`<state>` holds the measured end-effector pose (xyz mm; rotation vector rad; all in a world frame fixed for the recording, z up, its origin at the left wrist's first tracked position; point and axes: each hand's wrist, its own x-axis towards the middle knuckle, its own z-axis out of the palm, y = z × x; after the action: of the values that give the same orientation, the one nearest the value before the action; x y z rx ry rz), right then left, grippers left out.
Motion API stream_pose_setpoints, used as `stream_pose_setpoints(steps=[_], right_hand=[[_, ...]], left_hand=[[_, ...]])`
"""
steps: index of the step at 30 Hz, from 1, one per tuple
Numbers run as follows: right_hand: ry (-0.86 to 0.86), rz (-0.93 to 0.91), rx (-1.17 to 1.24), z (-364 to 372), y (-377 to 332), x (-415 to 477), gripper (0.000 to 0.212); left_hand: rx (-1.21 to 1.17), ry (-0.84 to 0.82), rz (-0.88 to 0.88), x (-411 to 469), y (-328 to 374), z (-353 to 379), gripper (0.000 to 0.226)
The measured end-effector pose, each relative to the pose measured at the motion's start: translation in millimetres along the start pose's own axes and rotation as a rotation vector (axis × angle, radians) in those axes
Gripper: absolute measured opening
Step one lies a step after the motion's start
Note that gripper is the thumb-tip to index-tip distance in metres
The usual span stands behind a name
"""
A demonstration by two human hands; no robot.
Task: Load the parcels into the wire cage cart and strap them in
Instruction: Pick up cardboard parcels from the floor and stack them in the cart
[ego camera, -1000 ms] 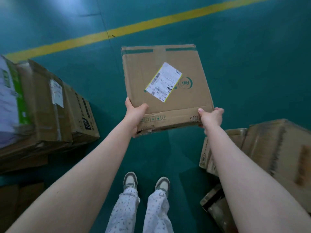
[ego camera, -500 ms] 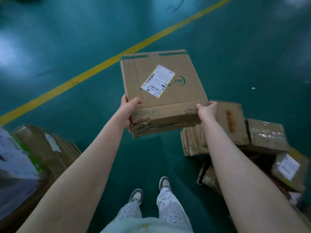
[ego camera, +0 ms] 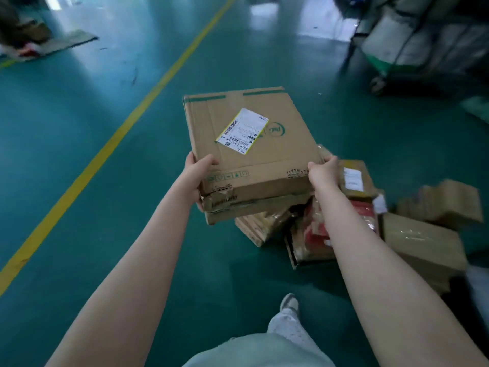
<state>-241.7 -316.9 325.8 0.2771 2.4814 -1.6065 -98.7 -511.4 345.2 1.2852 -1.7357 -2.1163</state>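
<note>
Both hands are on the box, one at each near corner. The left hand grips the near-left corner, thumb flat on top and fingers curled underneath. The right hand clamps the near-right corner the same way, thumb over the edge. The box is in the air at arm's length, held roughly flat above the green floor and touching nothing else. A white label with a yellow border sits crooked on its top face beside a green logo, and the near edge is crumpled and torn.

Below the box and the right arm, a pile of brown taped parcels lies jumbled on the floor, with a red-and-white one among them. A yellow line runs diagonally across the floor to the left. Far up at top right stands the cart, blurred, with a dark frame, a green base, a wheel and pale sacks inside, well apart from the box. At top left a cardboard sheet lies flat on the floor. One shoe shows below.
</note>
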Motion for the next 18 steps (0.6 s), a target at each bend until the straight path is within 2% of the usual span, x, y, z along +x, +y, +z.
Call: stream_pose_setpoints(steps=[5,9,18], right_hand=[[0.198,0.094,-0.025,-75,28,7,0.036],[0.332,0.183,0.002,-133,55,13,0.035],[0.51,0.338,0.139,-263,127,24,0.039]], left_hand=[[0.152,-0.175,-0.049,-10,6,71,0.035],[0.245,-0.284,-0.019,-18,1,132,0.031],[0.478,-0.513,-0.051,-57,-16,273,0.034]])
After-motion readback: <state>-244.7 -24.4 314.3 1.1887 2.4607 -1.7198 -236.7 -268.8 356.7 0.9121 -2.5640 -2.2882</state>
